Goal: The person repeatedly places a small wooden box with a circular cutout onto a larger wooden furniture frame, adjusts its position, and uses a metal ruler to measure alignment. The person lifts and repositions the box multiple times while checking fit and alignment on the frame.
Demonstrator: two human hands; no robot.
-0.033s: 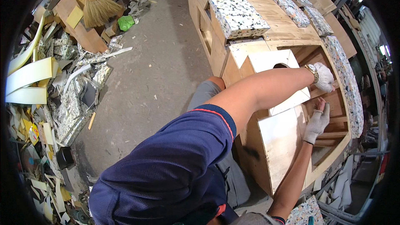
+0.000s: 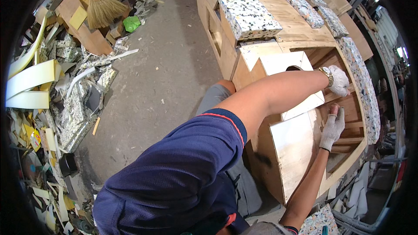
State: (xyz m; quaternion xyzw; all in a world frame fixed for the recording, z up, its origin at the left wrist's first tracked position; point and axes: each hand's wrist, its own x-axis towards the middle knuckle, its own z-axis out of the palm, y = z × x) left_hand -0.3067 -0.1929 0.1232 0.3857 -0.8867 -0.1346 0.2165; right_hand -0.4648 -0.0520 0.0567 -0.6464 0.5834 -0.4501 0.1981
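Observation:
My left hand [image 2: 338, 80], in a white knit glove with a gold watch at the wrist, reaches across to the far side of an open wooden frame [image 2: 349, 161]. Its fingers are curled closed, and whatever they hold is hidden. Nearer to me, my right hand [image 2: 333, 127], in a greyish glove with bare fingertips, is raised over the frame's opening. Its fingers are drawn together; I cannot make out anything between them. Under my left forearm lies a pale panel [image 2: 300, 102] with a round hole, on top of a plywood box [image 2: 292, 148].
Speckled foam blocks [image 2: 250, 16] sit on the wooden structure, and a foam strip [image 2: 362, 91] runs along its far edge. To the left, foam and wood scraps [image 2: 82, 109] are heaped beside the concrete floor [image 2: 148, 87], below a straw broom [image 2: 103, 12].
My right hand has shifted slightly and its fingers have drawn closer together. My left hand stays in nearly the same place.

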